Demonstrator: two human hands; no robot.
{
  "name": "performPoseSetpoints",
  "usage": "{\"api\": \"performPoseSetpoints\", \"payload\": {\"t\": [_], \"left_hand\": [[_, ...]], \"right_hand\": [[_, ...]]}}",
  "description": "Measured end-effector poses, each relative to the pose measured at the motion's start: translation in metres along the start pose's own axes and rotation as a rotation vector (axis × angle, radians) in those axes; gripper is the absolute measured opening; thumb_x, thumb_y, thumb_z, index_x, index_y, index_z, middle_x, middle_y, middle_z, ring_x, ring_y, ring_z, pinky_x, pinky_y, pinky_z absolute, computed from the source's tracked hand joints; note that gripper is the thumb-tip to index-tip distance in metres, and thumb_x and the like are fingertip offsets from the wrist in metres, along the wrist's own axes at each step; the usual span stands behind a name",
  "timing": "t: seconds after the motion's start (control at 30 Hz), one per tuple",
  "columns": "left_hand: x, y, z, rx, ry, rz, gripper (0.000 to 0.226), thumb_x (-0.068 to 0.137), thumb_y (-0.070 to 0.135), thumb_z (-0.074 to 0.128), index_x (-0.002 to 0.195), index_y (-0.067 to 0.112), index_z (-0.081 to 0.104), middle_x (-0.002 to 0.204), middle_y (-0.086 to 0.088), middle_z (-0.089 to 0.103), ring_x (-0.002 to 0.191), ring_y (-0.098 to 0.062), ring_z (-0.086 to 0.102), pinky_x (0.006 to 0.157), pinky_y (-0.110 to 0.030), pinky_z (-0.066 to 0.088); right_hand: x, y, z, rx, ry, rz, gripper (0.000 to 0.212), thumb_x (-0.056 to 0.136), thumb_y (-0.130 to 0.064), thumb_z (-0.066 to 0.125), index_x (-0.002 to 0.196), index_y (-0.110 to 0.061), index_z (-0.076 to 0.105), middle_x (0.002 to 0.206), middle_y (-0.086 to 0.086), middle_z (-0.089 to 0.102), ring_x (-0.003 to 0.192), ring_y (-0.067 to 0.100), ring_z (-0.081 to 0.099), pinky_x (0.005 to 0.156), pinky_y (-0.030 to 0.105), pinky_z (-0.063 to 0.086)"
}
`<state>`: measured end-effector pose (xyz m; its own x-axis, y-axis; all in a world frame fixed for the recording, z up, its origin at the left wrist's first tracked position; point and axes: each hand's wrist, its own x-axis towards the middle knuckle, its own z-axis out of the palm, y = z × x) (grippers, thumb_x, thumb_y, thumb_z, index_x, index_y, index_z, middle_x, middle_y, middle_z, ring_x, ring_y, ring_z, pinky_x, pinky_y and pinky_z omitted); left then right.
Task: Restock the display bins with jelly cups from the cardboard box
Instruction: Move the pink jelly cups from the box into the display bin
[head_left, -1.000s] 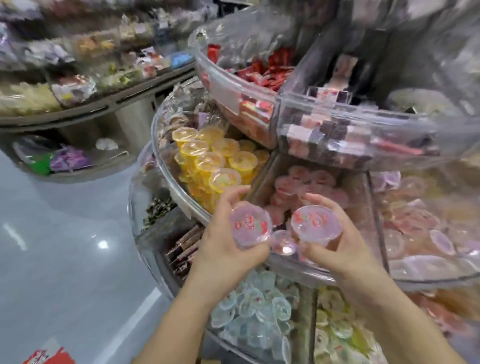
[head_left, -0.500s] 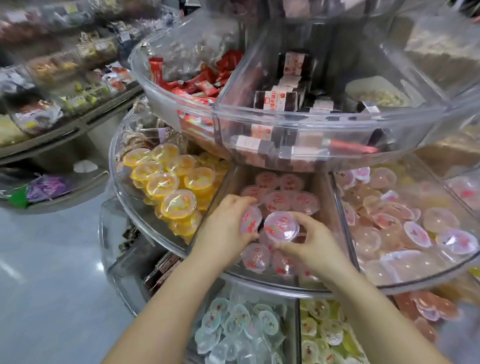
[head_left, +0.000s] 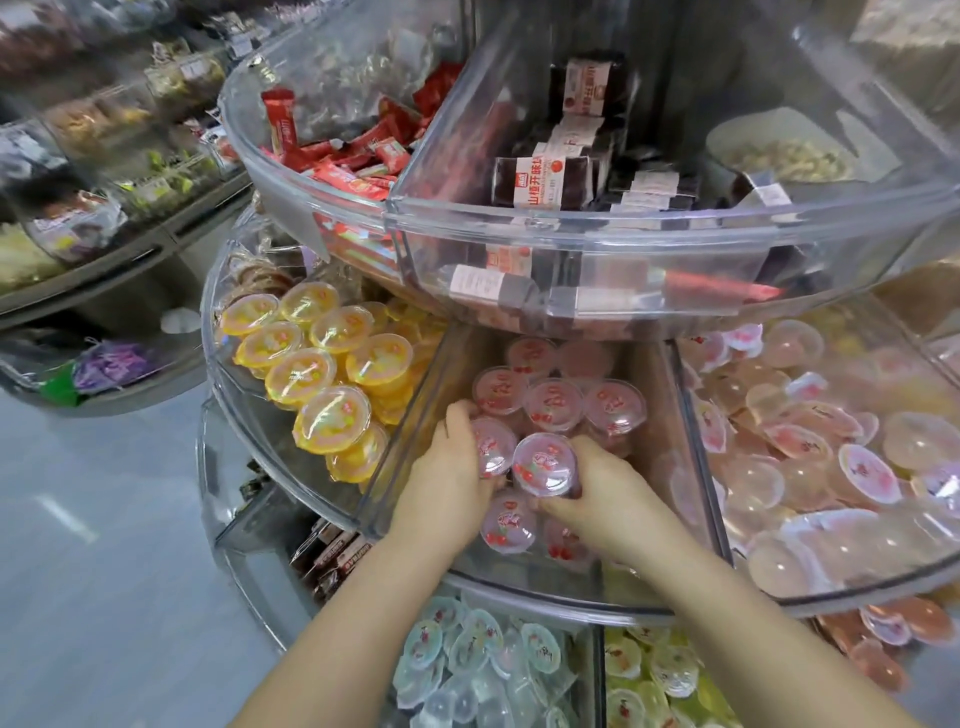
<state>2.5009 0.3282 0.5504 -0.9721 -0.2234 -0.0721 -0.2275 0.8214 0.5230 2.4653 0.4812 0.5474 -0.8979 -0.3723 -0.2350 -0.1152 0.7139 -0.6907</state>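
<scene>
Head view showed a tiered stand of clear bins, with both hands reaching into the middle bin (head_left: 395, 499) of the second tier. That bin held pink cups (head_left: 553, 405) in a packed cluster toward its back wall, with bare floor showing along its front rim and right wall. Yellow cups (head_left: 322, 364) filled the bin to its left, and pale pink ones (head_left: 810, 452) the bin to its right. No cardboard box was in sight.

The left hand (head_left: 447, 483) curled its grip round one pink cup (head_left: 491, 449), low against the bin's left wall. The right hand (head_left: 602, 493) pinched a second cup (head_left: 545, 462), lid up, just beside the first and above another cup (head_left: 508, 522) lying near the front rim.

The step in hand looked like setting these two cups down among the rest. The next move would call for easing both grips open so the cups settled lid up in the front gap, then going back to the box for more.
</scene>
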Motion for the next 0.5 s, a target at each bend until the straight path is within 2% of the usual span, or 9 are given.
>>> {"api": "performPoseSetpoints", "payload": {"t": [0.07,0.17,0.23,0.33,0.43,0.5], "left_hand": [[0.000,-0.001,0.000,-0.045,0.012,-0.003,0.053,0.082,0.006,0.058,0.125,0.017,0.029,0.126,-0.011,0.051,0.109,-0.037,0.055,0.084,-0.041,0.047],[0.002,-0.001,-0.002,-0.055,0.014,0.023,0.053,0.081,0.005,0.057,0.128,0.019,0.037,0.126,-0.008,0.054,0.111,-0.031,0.055,0.087,-0.040,0.048],[0.005,0.001,-0.004,-0.026,0.030,0.009,0.056,0.080,0.013,0.064,0.130,0.023,0.039,0.123,-0.006,0.058,0.108,-0.028,0.057,0.085,-0.038,0.049],[0.007,0.003,0.001,0.001,0.044,-0.071,0.063,0.079,0.029,0.069,0.132,0.021,0.035,0.115,-0.010,0.063,0.103,-0.032,0.059,0.080,-0.038,0.050],[0.004,0.002,0.007,-0.015,0.076,-0.132,0.052,0.085,0.019,0.061,0.128,0.012,0.032,0.114,-0.017,0.062,0.103,-0.038,0.059,0.078,-0.040,0.047],[0.004,-0.002,0.008,0.027,0.112,-0.097,0.052,0.086,0.010,0.055,0.132,0.015,0.031,0.111,-0.016,0.064,0.099,-0.037,0.060,0.077,-0.040,0.047]], "right_hand": [[0.002,0.001,-0.003,0.016,-0.018,-0.007,0.046,0.081,-0.033,0.065,0.122,-0.017,0.049,0.119,0.002,0.061,0.108,0.021,0.057,0.088,0.032,0.048],[0.002,0.002,-0.002,0.057,-0.013,0.002,0.042,0.084,-0.029,0.062,0.123,-0.022,0.049,0.119,-0.001,0.060,0.107,0.018,0.057,0.086,0.029,0.047],[0.003,0.004,-0.001,0.105,-0.003,0.028,0.049,0.077,-0.032,0.070,0.120,-0.020,0.051,0.117,-0.002,0.060,0.107,0.018,0.057,0.088,0.032,0.048],[0.004,0.003,-0.001,0.144,0.039,0.065,0.057,0.066,-0.034,0.080,0.112,-0.017,0.053,0.108,-0.003,0.061,0.100,0.016,0.058,0.077,0.026,0.045],[0.003,0.002,-0.002,0.127,0.080,-0.005,0.033,0.070,-0.030,0.076,0.094,-0.026,0.053,0.092,-0.010,0.058,0.091,0.014,0.058,0.064,0.020,0.041],[0.000,0.002,-0.002,0.120,0.103,-0.055,0.026,0.075,-0.028,0.072,0.090,-0.030,0.050,0.087,-0.013,0.054,0.084,0.011,0.055,0.060,0.012,0.037]]}}
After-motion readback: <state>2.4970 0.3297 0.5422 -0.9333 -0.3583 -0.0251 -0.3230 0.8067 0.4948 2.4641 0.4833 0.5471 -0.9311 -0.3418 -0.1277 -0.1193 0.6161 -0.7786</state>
